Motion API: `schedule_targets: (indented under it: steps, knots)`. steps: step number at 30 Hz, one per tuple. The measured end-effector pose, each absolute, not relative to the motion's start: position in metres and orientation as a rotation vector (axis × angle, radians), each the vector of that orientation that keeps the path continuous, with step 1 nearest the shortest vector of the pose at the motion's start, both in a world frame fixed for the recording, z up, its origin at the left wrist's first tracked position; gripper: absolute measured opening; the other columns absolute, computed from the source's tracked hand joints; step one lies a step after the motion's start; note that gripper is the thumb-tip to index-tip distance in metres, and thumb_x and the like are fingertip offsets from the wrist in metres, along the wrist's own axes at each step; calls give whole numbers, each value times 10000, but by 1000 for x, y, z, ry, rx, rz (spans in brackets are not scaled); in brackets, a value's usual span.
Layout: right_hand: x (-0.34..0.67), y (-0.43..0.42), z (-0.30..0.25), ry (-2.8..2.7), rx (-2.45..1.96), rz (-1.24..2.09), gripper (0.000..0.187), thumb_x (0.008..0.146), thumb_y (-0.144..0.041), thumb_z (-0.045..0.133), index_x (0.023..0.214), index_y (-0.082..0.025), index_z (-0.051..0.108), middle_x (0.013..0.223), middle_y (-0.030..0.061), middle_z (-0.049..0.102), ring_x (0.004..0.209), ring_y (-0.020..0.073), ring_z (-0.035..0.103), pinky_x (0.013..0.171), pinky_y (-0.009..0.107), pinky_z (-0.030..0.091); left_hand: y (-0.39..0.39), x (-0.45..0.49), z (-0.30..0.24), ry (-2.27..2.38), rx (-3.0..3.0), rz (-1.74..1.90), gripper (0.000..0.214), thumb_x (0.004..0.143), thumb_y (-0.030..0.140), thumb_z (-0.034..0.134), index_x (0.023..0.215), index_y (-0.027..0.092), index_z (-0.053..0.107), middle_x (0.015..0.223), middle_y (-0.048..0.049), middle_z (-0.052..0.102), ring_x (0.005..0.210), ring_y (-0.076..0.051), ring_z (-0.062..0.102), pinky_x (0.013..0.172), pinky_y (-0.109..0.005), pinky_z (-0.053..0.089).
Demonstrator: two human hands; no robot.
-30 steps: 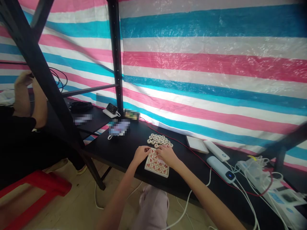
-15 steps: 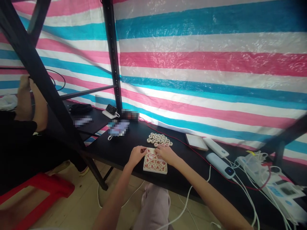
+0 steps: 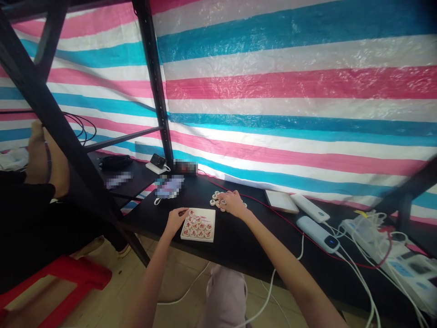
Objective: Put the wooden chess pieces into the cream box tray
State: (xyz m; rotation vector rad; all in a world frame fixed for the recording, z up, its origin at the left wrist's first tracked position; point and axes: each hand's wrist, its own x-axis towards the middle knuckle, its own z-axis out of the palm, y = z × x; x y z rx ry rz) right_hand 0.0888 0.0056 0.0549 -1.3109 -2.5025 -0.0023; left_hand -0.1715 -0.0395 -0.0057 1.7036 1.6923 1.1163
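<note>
A pale square tray (image 3: 210,238) filled with round chess pieces marked in red lies near the front edge of the black table (image 3: 249,237). My left hand (image 3: 176,220) rests on the tray's left edge, fingers curled against it. Behind the tray lies a loose cluster of round chess pieces (image 3: 216,198). My right hand (image 3: 232,203) lies over that cluster, fingers bent down onto the pieces; what they grip is hidden.
White power banks (image 3: 317,233) and a flat box (image 3: 282,201) lie to the right, with tangled white cables and a power strip (image 3: 372,230) further right. A black rack post (image 3: 155,82) rises behind. Another person in black sits at left by a red stool (image 3: 68,278).
The tray has slid left and nearer the table's front with my left hand. My right hand has left the tray and moved back onto the loose pieces.
</note>
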Motion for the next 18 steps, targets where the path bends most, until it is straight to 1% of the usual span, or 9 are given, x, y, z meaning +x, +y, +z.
schedule_targets:
  steps: [4,8,12,18]
  knots:
    - [84,3,33,-2545,-1281,-203,137,844,-322,512,890,-223,596,932,37,656,923,202,505,806,340,234,-41,-169,-6,1724,1701,1109,365,716,399,533,872,118,707,786,-86,708,689,-187,629,635,-271,490]
    - [79,-6,20,-2514,-1256,-345,135,857,-303,493,906,-227,592,930,44,639,920,212,480,793,350,231,-43,-168,-5,1719,1706,1114,370,725,401,527,886,119,705,803,-84,709,710,-191,631,652,-274,492]
    - [83,-10,15,-2484,-1274,-402,157,875,-275,462,872,-207,603,942,65,629,918,214,455,780,359,231,-44,-167,-4,1730,1708,1108,353,726,381,531,873,111,705,794,-87,707,701,-188,630,653,-271,492]
    - [84,-7,13,-2511,-1256,-450,248,896,-276,420,821,-188,639,919,87,622,911,224,427,750,366,236,-43,-168,-6,1736,1706,1106,360,730,387,528,883,111,701,825,-88,707,722,-188,631,651,-265,485]
